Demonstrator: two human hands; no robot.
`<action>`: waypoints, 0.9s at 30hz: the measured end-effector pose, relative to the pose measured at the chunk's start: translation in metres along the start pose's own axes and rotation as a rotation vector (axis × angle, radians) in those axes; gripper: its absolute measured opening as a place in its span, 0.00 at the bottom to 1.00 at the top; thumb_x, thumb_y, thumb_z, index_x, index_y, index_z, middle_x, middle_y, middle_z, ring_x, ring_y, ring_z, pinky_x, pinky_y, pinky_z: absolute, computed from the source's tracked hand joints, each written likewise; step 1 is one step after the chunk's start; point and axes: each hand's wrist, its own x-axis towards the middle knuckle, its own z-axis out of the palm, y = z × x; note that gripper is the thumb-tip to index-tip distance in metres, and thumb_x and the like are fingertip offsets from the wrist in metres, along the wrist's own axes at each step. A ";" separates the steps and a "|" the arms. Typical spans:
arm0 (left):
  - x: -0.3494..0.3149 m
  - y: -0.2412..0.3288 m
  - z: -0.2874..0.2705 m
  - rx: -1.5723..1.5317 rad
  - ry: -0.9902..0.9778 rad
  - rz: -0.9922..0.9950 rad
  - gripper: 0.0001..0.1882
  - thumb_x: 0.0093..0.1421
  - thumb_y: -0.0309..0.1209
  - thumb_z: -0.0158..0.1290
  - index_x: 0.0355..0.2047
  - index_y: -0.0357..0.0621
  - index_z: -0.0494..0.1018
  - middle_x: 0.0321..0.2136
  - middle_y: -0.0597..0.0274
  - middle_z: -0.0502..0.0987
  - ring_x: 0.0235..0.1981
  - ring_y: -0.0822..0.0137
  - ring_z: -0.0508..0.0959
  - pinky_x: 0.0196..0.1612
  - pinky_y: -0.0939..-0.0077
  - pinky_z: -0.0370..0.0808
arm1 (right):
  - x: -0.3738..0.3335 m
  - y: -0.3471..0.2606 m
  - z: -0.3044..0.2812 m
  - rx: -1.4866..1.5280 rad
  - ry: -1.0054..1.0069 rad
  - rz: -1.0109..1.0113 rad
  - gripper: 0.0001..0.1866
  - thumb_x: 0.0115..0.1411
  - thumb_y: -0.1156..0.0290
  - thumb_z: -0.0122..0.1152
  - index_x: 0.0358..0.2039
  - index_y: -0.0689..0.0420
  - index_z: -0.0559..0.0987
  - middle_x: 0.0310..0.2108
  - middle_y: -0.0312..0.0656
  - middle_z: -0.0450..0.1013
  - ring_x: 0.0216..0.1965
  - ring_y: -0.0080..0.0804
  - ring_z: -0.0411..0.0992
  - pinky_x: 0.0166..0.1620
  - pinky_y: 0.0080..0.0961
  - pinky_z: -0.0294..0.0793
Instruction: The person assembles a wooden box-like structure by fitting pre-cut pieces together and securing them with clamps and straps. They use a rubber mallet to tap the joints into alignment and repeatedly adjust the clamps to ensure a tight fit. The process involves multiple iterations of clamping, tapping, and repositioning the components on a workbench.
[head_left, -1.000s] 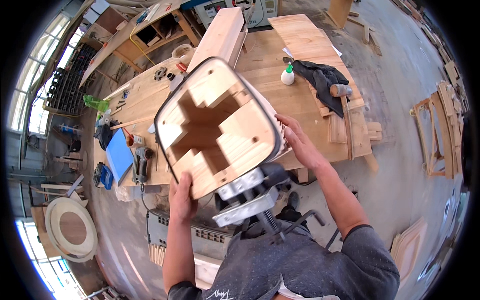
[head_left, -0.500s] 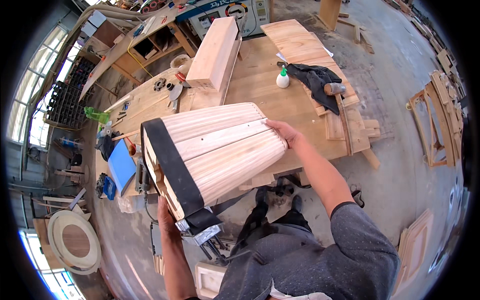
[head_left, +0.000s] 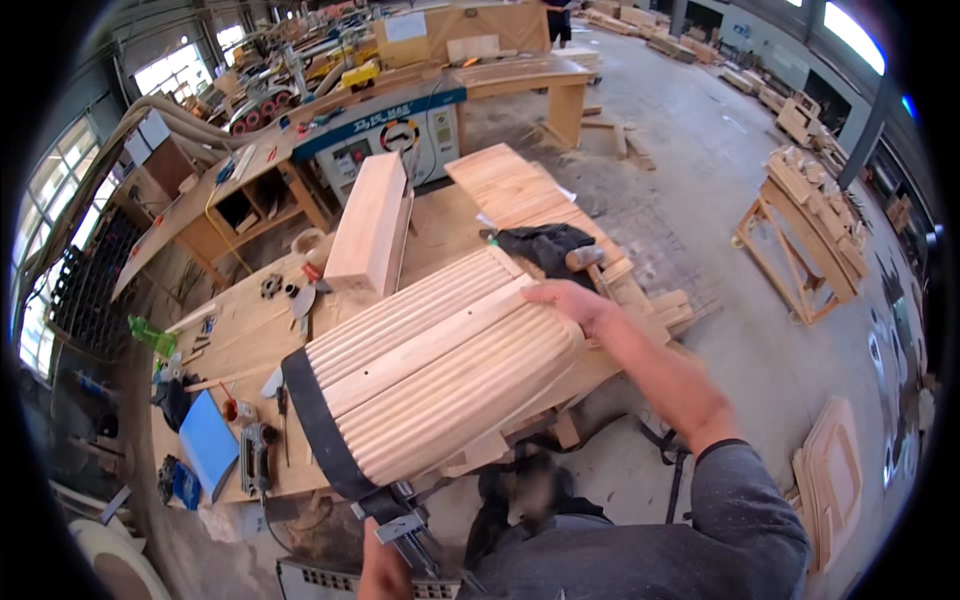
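Wood, pale and ridged lengthwise, made up the hollow-looking column [head_left: 440, 370] slanting across the near side of the workbench [head_left: 435, 225]; I could not tell whether it touched the bench. Around its lower left end ran a black band [head_left: 318, 420], with a metal clamp [head_left: 405, 530] at the band's near corner. The right hand [head_left: 572, 303] held the column's other end, fingers over the edge. The left hand [head_left: 380, 570] was just beside the clamp, mostly below it; how far its fingers were closed, I could not tell.

Beyond the column, a thick wooden beam [head_left: 365, 225] lay on the bench, and to its right were flat boards [head_left: 515, 190], with a dark cloth [head_left: 545, 250] and a mallet [head_left: 585, 258] near them. Left of the band sat a nail gun [head_left: 258, 455], next to a blue folder [head_left: 208, 440]. Farther back lay a green bottle [head_left: 150, 333].
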 end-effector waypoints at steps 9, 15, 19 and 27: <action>0.075 -0.140 0.113 -0.355 -0.366 -0.335 0.27 0.72 0.48 0.46 0.60 0.40 0.70 0.54 0.53 0.78 0.52 0.56 0.80 0.57 0.56 0.78 | -0.098 -0.142 0.121 -0.911 0.210 -0.195 0.34 0.60 0.58 0.62 0.62 0.66 0.69 0.56 0.50 0.73 0.54 0.36 0.74 0.57 0.31 0.73; 0.111 -0.201 0.163 -0.559 -0.508 -0.479 0.26 0.72 0.47 0.47 0.60 0.39 0.70 0.54 0.52 0.78 0.53 0.55 0.79 0.58 0.55 0.77 | -0.050 -0.149 0.145 -1.154 0.343 -0.153 0.35 0.55 0.54 0.60 0.55 0.69 0.73 0.51 0.54 0.75 0.51 0.40 0.75 0.55 0.33 0.73; 0.124 -0.237 0.172 -0.699 -0.567 -0.543 0.25 0.72 0.46 0.47 0.59 0.39 0.70 0.54 0.51 0.78 0.54 0.54 0.79 0.58 0.54 0.77 | -0.019 -0.135 0.154 -1.427 0.553 -0.213 0.38 0.52 0.50 0.59 0.56 0.68 0.75 0.50 0.56 0.77 0.50 0.44 0.76 0.55 0.33 0.72; 0.115 -0.297 0.138 -0.890 -0.592 -0.578 0.24 0.72 0.44 0.47 0.58 0.37 0.71 0.54 0.50 0.78 0.55 0.53 0.78 0.60 0.52 0.76 | 0.021 -0.083 0.168 -1.579 0.462 -0.180 0.47 0.58 0.48 0.59 0.70 0.66 0.63 0.60 0.60 0.69 0.59 0.45 0.70 0.64 0.35 0.65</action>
